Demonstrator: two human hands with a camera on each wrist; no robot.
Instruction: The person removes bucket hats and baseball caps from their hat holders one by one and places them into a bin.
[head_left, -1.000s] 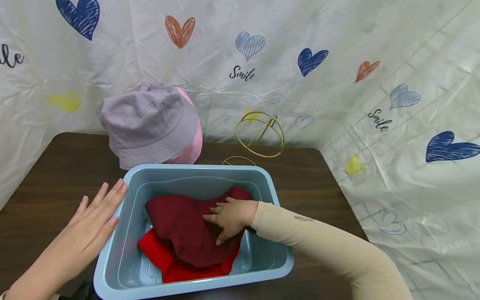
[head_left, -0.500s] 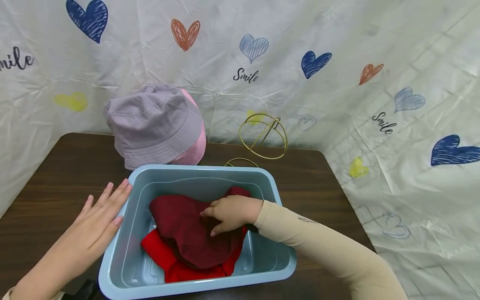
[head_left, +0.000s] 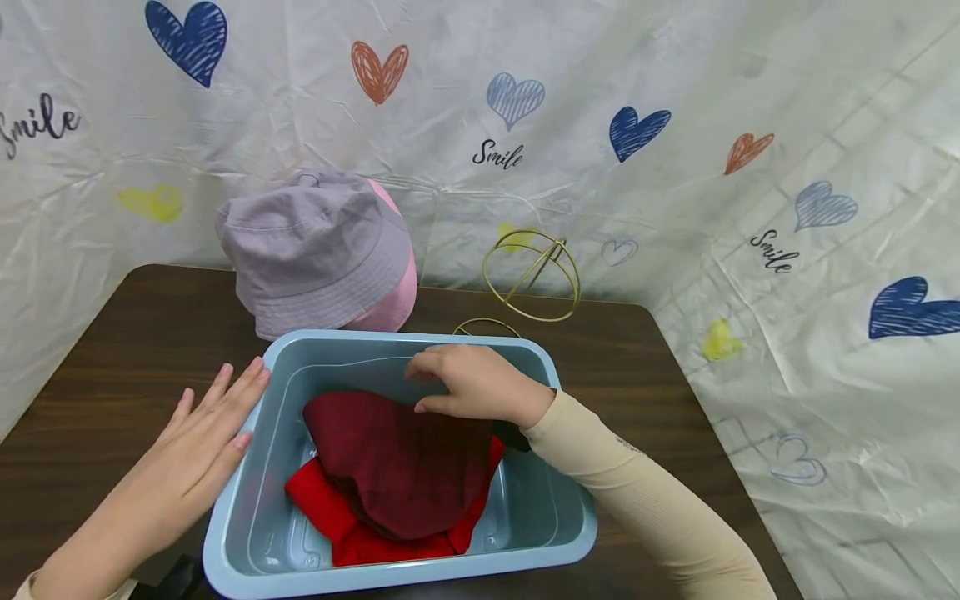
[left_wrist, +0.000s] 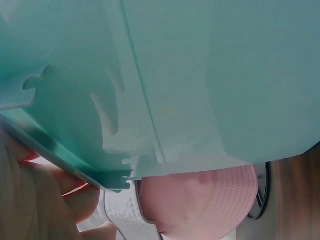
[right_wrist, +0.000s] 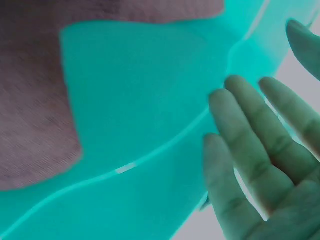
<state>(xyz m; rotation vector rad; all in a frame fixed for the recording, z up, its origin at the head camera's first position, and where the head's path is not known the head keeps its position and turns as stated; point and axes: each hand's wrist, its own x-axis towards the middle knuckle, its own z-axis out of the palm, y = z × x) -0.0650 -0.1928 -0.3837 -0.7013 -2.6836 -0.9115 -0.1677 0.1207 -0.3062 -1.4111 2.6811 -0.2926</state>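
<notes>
My left hand (head_left: 191,454) rests with straight fingers along the left rim of a light blue plastic basin (head_left: 397,575). In the left wrist view its fingers (left_wrist: 82,202) lie at the rim's underside. My right hand (head_left: 476,383) hovers over the far right part of the basin, fingers loosely bent and holding nothing; the right wrist view shows its fingers (right_wrist: 245,135) spread apart. Below it lies a dark red bucket hat (head_left: 405,467) in the basin, on top of a bright red folded cloth item (head_left: 390,546), mostly covered.
Behind the basin a lavender bucket hat (head_left: 315,250) sits against a pink hat (head_left: 393,304). Gold wire stands (head_left: 532,312) are at the back of the dark wooden table (head_left: 622,358). A white sheet printed with hearts (head_left: 450,83) hangs behind and to the right.
My right hand has lifted off the dark red hat and moved toward the basin's far side. The left hand stays at the rim. The head view has shifted slightly.
</notes>
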